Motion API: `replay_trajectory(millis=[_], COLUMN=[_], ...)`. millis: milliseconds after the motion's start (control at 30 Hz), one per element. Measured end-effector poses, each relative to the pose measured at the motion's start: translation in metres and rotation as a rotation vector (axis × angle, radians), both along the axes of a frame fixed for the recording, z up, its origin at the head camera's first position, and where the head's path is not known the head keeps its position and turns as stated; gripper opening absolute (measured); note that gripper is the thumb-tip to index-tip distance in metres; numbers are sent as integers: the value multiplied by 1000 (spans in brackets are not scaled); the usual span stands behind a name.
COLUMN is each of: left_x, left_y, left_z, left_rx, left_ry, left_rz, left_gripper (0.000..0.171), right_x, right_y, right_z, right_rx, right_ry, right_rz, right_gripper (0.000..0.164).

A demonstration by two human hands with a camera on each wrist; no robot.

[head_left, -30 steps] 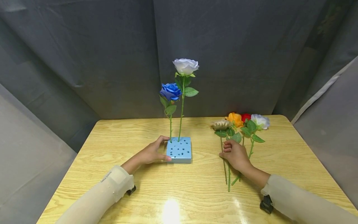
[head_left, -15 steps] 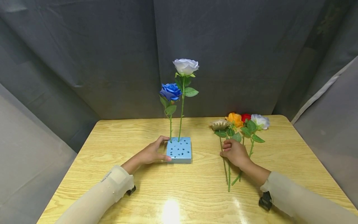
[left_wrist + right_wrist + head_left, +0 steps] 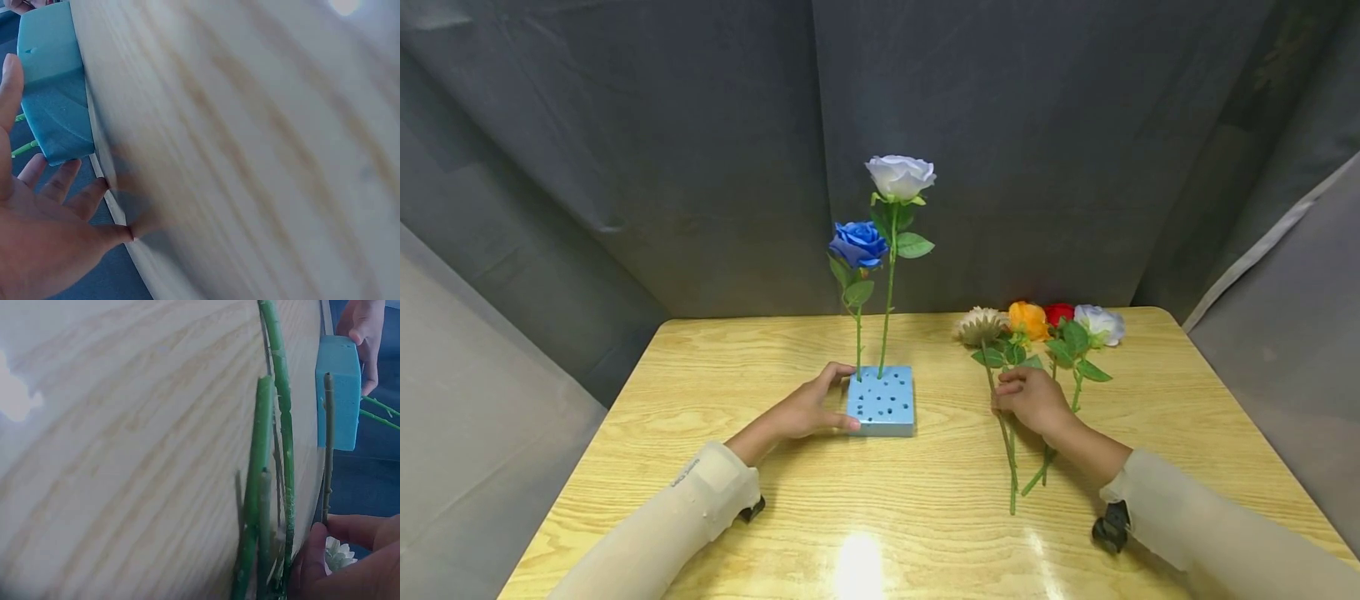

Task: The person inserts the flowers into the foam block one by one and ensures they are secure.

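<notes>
My left hand (image 3: pixel 801 410) holds the left side of a light blue foam block (image 3: pixel 883 430), thumb at its front corner and index finger at its back corner. Small holes dot the block's top. A blue rose (image 3: pixel 859 243) and a taller white rose (image 3: pixel 901 177) stand upright in it. Over to the right, my right hand (image 3: pixel 1036 406) pinches the brown-green stem (image 3: pixel 329 444) of a cream flower (image 3: pixel 981 327) between thumb and fingers. In the right wrist view, this stem stands apart from the green stems (image 3: pixel 253 487) lying on the table.
An orange flower (image 3: pixel 1027 321), a red flower (image 3: pixel 1059 314) and a pale white-lilac rose (image 3: pixel 1099 325) lie at the back right of the wooden table (image 3: pixel 760 517), stems pointing toward the front. A dark grey curtain (image 3: pixel 715 167) hangs behind the table.
The cream flower has shifted slightly left and tipped up, showing more of its petals, as my right hand raises its stem. My left hand and the block have stayed in place.
</notes>
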State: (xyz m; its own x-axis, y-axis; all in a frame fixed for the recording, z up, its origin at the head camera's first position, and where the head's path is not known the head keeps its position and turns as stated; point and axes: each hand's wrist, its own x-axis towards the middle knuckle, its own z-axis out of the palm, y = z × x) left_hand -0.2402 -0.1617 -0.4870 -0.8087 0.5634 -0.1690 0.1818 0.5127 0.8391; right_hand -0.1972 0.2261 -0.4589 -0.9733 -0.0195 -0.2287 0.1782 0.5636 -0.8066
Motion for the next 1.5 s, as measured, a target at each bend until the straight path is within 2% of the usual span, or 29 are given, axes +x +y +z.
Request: replay_trajectory(millis=[333, 567, 867, 1067, 1500], left_x=[-1, 0, 4, 3, 4], left_y=[-1, -1, 1, 0, 1], left_z=[-1, -1, 5, 3, 4], left_rx=[4, 9, 21, 25, 29], left_ry=[3, -3, -3, 1, -4], left_rz=[-13, -4, 11, 6, 8], left_gripper=[90, 90, 89, 89, 89], right_x=[0, -2, -5, -8, -17], right_y=[-8, -13, -26, -35, -50], right_z=[7, 14, 25, 34, 46], right_rx=[-104, -187, -379, -405, -421], right_ry=[-14, -24, -17, 12, 114], right_rz=[-1, -4, -49, -68, -51], right_gripper=[48, 44, 43, 40, 36])
